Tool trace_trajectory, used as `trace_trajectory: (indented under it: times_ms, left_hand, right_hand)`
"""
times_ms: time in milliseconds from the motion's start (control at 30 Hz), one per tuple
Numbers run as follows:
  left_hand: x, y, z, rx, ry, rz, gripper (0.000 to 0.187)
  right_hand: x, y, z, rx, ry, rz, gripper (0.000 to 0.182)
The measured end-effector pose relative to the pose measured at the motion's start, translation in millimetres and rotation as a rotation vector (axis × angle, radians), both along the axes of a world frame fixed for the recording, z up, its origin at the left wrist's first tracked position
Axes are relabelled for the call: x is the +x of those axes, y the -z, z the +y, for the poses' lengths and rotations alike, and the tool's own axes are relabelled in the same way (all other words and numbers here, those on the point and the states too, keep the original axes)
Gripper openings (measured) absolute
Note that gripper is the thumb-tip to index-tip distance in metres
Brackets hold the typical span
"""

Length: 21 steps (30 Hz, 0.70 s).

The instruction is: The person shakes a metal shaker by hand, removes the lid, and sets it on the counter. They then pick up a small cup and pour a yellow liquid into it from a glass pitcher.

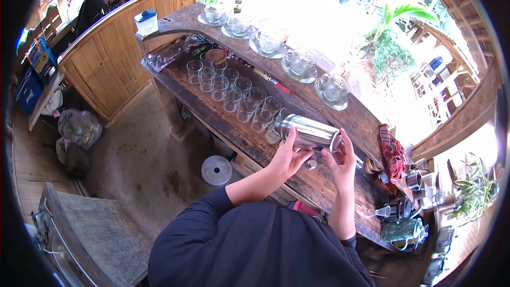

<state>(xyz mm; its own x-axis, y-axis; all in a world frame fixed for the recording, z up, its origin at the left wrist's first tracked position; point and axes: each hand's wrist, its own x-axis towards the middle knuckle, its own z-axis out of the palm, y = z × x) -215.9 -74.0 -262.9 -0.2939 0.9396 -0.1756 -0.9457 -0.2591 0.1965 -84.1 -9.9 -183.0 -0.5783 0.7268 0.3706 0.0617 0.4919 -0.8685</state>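
A shiny metal cylinder [311,132] lies sideways between my two hands, above the dark wooden counter [212,119]. My left hand [288,155] holds its left part from below, with the thumb up against its side. Around the right end, at a round rim, the fingers and thumb of my right hand [341,158] are closed. Several clear drinking glasses [231,91] stand in rows on the counter, to the left of the cylinder. Below the cylinder, a small metal object [311,164] rests on the counter.
Glass cups on saucers [302,65] line the raised shelf. A red cloth [391,151] hangs at its right end. Farther right are a green pot [404,230] and a small glass funnel-like vessel [380,212]. A round stool [217,170] stands on the floor.
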Motion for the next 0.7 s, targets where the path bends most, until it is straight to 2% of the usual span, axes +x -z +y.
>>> trace_trajectory:
  times_ms: [167,267,367,433,467,500,533,567,600,633,667,700]
  left_hand:
    - [1,0,-1,-0.017,-0.016,-0.019,0.053]
    - [1,4,-3,-0.071,-0.014,-0.022,0.049]
    - [1,16,-8,-0.068,0.044,0.04,0.049]
    - [7,5,-21,-0.211,-0.031,0.211,0.06]
    - [6,8,-26,-0.236,0.018,0.315,0.073]
    - [7,9,-34,-0.237,0.025,0.323,0.073]
    - [8,8,-43,-0.167,-0.008,0.474,0.078]
    - [14,9,-49,-0.094,-0.038,0.625,0.083]
    - [20,39,-44,0.058,-0.139,0.737,0.093]
    - [24,62,-50,0.104,-0.071,0.801,0.098]
    - [27,62,-63,0.105,-0.002,0.883,0.1]
    - [30,56,-76,0.105,0.067,0.963,0.102]
  right_hand:
    - [3,5,-3,0.061,0.026,-0.03,0.07]
    - [11,13,-8,-0.062,-0.011,0.036,0.072]
    - [27,38,-10,-0.065,-0.016,0.087,0.073]
    - [40,59,-16,-0.079,-0.043,0.124,0.072]
    - [48,71,-18,-0.106,-0.061,0.168,0.067]
    - [57,83,-21,-0.133,-0.076,0.213,0.062]
    - [67,89,-26,-0.269,-0.099,0.24,0.054]
    - [74,109,-20,-0.255,-0.086,0.292,0.041]
    - [85,125,-11,-0.373,-0.04,0.209,0.036]
    - [93,135,-6,-0.493,0.007,0.128,0.032]
    - [83,133,-9,-0.33,0.141,0.039,0.027]
    - [75,120,-14,-0.353,0.174,-0.052,0.025]
